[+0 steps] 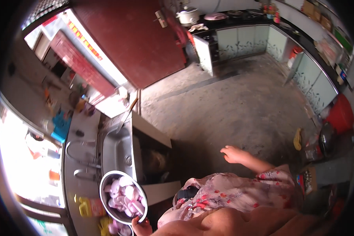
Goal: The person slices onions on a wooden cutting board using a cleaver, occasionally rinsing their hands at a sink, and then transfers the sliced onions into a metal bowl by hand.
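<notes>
My left hand [142,226] is at the bottom of the view, its fingers on the rim of a metal bowl [102,193] of pale purple-pink sliced pieces [126,196]. That bowl sits at the near end of a stainless steel sink [115,147]. Below it, partly hidden, is another container with purple pieces [118,227]. My right hand [231,154] hangs in the air over the concrete floor, holding nothing, its fingers somewhat bent. A knife [126,115] with a wooden handle lies across the sink's far corner.
Two taps [82,175] and a yellow bottle [84,206] stand beside the sink. An open cabinet [153,159] is under it. A dark red door [129,38] stands ahead. A black counter [308,35] with pots curves at the far right; a red basin [342,115] is near its end.
</notes>
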Demonstrator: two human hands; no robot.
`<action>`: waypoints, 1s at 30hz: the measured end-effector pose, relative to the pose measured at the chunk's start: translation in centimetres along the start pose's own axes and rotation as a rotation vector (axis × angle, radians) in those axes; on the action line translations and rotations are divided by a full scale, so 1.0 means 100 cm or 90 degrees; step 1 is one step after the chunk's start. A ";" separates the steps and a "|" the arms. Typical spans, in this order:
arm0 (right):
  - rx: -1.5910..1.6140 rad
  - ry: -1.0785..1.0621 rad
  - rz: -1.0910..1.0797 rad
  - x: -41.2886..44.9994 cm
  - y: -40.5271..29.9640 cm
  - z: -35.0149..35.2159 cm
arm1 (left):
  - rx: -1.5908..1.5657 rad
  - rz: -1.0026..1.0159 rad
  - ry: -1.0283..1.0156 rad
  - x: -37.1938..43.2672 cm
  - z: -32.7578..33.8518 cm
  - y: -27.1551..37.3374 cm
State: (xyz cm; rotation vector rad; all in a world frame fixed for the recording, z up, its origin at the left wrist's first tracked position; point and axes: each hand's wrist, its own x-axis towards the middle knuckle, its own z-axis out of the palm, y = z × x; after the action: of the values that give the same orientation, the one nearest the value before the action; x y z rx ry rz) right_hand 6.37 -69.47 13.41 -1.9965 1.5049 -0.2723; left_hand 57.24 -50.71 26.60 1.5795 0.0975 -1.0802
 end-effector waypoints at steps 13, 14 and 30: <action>0.171 0.025 0.489 -0.067 0.153 0.044 | 0.208 -0.312 -0.392 0.163 0.353 0.015; 0.125 -0.081 0.546 -0.072 0.170 0.045 | 0.210 -0.248 -0.429 0.163 0.383 0.009; 0.677 0.433 0.742 -0.074 0.323 0.035 | 0.409 -0.295 -0.679 0.153 0.751 -0.096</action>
State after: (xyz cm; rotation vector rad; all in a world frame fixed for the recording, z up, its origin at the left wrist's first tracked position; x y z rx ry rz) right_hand -20.08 -66.66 -6.73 -0.0633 1.9988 -1.0005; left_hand 17.26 -115.86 15.76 1.3196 -0.6917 -2.3621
